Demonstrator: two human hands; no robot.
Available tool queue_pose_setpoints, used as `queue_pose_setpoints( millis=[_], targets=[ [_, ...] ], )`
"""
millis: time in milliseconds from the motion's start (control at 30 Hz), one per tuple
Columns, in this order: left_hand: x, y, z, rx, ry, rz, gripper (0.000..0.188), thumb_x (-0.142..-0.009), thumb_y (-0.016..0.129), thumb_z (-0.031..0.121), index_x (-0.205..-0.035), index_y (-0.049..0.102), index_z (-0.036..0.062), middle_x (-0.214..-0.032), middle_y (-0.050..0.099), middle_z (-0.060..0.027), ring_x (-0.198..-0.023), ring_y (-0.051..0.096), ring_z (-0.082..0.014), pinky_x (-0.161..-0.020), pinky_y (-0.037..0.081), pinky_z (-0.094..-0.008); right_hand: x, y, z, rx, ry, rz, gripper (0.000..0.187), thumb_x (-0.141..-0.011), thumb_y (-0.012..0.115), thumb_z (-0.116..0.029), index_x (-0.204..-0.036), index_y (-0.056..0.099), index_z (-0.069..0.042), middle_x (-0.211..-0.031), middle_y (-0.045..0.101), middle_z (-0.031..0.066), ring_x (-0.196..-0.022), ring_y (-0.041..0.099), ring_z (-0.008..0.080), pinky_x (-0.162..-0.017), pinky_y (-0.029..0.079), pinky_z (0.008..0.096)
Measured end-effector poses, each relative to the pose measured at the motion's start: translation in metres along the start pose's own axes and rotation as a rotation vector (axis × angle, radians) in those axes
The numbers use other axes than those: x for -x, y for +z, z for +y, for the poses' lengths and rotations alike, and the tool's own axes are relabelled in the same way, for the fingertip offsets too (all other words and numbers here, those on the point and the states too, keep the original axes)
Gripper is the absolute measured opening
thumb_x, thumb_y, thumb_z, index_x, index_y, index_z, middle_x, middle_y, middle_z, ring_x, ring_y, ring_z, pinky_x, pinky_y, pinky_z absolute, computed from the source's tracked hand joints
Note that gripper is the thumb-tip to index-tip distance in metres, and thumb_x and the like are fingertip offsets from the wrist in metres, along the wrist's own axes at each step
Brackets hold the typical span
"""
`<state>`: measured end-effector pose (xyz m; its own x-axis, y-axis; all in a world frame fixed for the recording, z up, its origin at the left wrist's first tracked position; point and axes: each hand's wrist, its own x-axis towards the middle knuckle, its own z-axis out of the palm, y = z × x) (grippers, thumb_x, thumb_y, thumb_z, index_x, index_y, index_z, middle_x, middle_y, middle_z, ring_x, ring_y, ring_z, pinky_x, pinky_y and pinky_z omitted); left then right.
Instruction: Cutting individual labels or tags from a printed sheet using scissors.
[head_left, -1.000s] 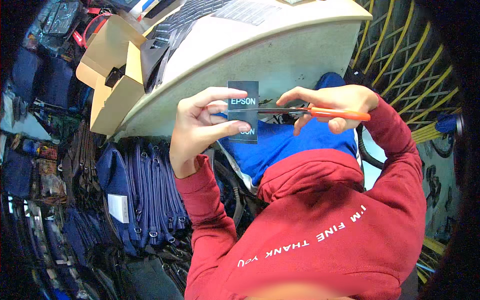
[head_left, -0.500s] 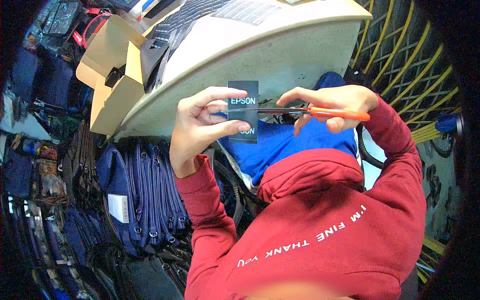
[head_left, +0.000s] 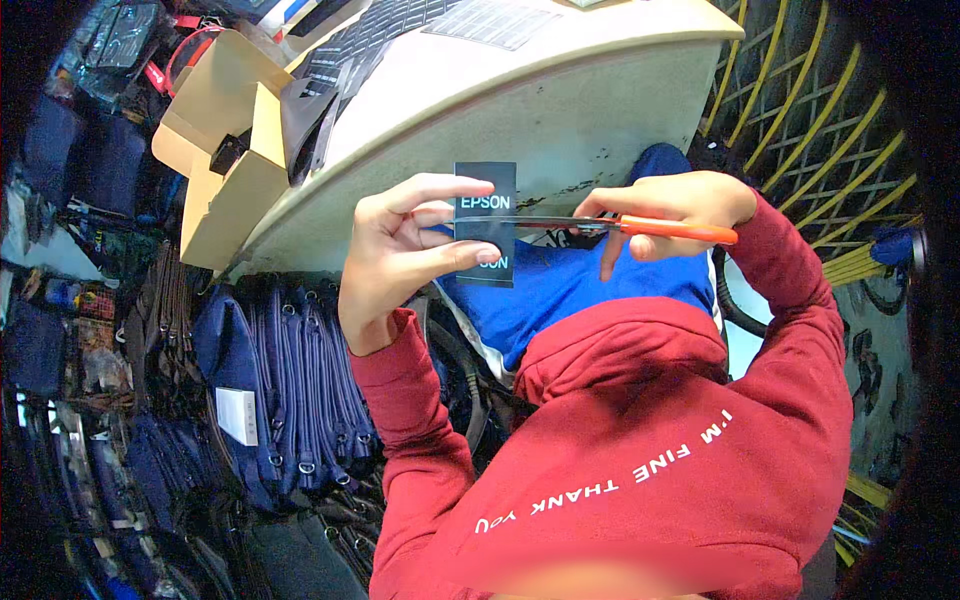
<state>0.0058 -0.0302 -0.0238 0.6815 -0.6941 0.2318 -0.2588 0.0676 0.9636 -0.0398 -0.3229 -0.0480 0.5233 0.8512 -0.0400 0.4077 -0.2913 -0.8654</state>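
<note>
My left hand (head_left: 395, 245) pinches a small dark card with white lettering (head_left: 486, 195) between thumb and fingers, holding it upright in front of my chest. My right hand (head_left: 668, 205) grips orange-handled scissors (head_left: 640, 226). Their thin blades run leftward across the middle of the card, which shows above and below the blades. Both red sleeves rise from the lower edge of the picture. Blue cloth (head_left: 560, 290) lies on my lap just under the card.
A pale table edge (head_left: 520, 100) curves just beyond the hands, with a dark keyboard (head_left: 370, 30) on top. An open cardboard box (head_left: 225, 170) sits at its left end. Dark blue bags (head_left: 290, 400) are stacked to my left. Yellow netting (head_left: 800, 130) hangs at the right.
</note>
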Motion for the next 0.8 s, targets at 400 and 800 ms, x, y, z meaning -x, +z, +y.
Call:
queue_pose_setpoints(
  millis=[400, 800],
  targets=[
    [0.000, 0.001, -0.001, -0.005, -0.005, 0.014, 0.046, -0.066, 0.072, -0.014, -0.110, 0.058, -0.0083, -0.102, 0.063, -0.0159, -0.083, 0.065, -0.0185, -0.071, 0.056, -0.0257, 0.002, 0.007, -0.012, 0.072, 0.037, 0.083, 0.039, -0.097, 0.042, -0.036, -0.095, 0.054, 0.001, -0.085, 0.068, 0.0137, -0.079, 0.065, 0.0282, -0.070, 0.050, 0.0361],
    [0.001, -0.001, -0.001, -0.001, -0.032, 0.004, 0.046, -0.066, 0.073, -0.014, -0.109, 0.059, -0.0080, -0.102, 0.063, -0.0145, -0.083, 0.065, -0.0168, -0.068, 0.055, -0.0236, -0.002, 0.011, -0.014, 0.134, 0.059, 0.142, 0.040, -0.096, 0.045, -0.038, -0.084, 0.053, 0.000, -0.075, 0.067, 0.0136, -0.070, 0.066, 0.0287, -0.062, 0.050, 0.0368]
  ],
)
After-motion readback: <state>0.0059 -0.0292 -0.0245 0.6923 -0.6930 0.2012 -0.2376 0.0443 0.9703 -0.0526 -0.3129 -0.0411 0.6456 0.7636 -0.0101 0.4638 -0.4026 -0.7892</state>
